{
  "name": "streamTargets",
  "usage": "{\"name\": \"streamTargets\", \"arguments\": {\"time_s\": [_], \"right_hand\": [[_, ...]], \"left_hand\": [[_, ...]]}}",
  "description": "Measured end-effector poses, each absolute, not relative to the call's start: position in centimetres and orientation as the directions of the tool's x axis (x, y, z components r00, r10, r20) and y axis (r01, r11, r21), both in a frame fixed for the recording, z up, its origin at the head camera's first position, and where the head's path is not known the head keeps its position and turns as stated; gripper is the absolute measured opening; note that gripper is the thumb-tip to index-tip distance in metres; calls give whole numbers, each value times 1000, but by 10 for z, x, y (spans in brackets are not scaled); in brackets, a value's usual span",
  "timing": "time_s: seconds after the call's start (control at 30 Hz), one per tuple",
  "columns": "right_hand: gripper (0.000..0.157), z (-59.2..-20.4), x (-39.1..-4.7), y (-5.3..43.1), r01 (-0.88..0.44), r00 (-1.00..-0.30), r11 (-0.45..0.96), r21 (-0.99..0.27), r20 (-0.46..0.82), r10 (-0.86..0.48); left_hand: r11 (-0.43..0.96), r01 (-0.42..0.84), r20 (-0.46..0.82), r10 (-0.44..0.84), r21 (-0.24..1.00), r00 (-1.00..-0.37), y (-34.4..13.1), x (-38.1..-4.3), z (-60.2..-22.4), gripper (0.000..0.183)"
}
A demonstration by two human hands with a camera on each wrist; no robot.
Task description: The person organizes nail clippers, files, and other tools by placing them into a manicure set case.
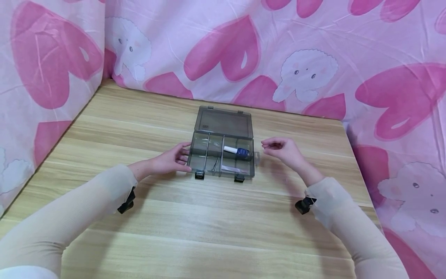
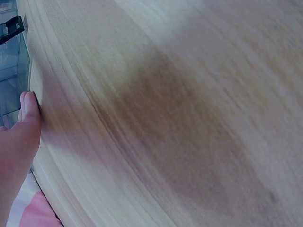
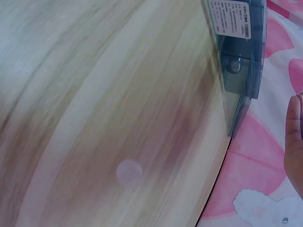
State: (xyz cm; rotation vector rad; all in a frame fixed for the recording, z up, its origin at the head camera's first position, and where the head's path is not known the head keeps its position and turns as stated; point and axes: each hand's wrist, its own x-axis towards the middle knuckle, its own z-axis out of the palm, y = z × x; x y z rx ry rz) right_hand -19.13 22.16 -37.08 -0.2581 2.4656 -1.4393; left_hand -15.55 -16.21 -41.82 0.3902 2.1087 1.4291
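A smoky translucent compartment box [image 1: 224,155] lies on the table with its lid [image 1: 224,120] folded back. One compartment holds a dark blue bottle [image 1: 243,153] with a white cap, like nail polish. In front of it lies a pale pinkish strip [image 1: 235,169], and thin metal screws [image 1: 216,164] are in the middle. My left hand [image 1: 170,159] rests against the box's left side, thumb at the near corner. My right hand [image 1: 283,149] hovers just right of the box, fingers loosely bent; no object shows between them. In the right wrist view, only its edge appears.
Two black latches [image 1: 199,175] hang at the box's near edge. A white printed label [image 3: 230,19] is on its side. Pink patterned cloth [image 1: 223,50] hangs behind and beside the wooden table [image 1: 216,232]. A faint round spot [image 3: 129,172] shows over the wood.
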Motion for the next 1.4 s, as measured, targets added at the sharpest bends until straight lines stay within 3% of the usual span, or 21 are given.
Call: {"name": "streamTargets", "arguments": {"time_s": [1.4], "right_hand": [[35,-358,-210,144,-58,-912,419,-906,-122,-391]], "left_hand": [[377,-73,-278,526,923,-804,-162,-154,-417,95]]}}
